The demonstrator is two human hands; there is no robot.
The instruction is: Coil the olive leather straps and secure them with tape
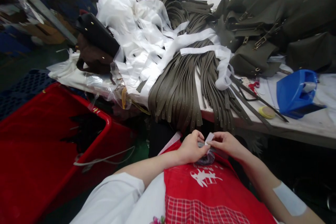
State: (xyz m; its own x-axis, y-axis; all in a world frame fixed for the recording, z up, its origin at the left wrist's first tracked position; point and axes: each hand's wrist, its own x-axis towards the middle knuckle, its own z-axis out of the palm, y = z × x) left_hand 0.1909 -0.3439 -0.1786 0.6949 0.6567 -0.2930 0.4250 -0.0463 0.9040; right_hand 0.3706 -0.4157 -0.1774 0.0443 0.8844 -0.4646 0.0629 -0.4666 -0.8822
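Observation:
Both hands meet low in front of my body, over a red apron (194, 182). My right hand (231, 144) is closed, pinching a short white strip (209, 138) between thumb and finger. My left hand (192, 148) is closed too, its thumb at the lower end of that strip. Just under the fingers is a greyish, rounded, see-through-looking thing (206, 159); its kind and which hand bears it I cannot make out. Ahead, dark olive straps (181, 91) with small holes hang in a thick bundle over the table edge.
White wrapping sheets (131, 24) are heaped on the table (301, 129) behind the straps. Olive bags (254, 52) are piled at right, near a blue tape dispenser (296, 92) and a small yellow round item (266, 112). A large red bin (39, 140) stands at left.

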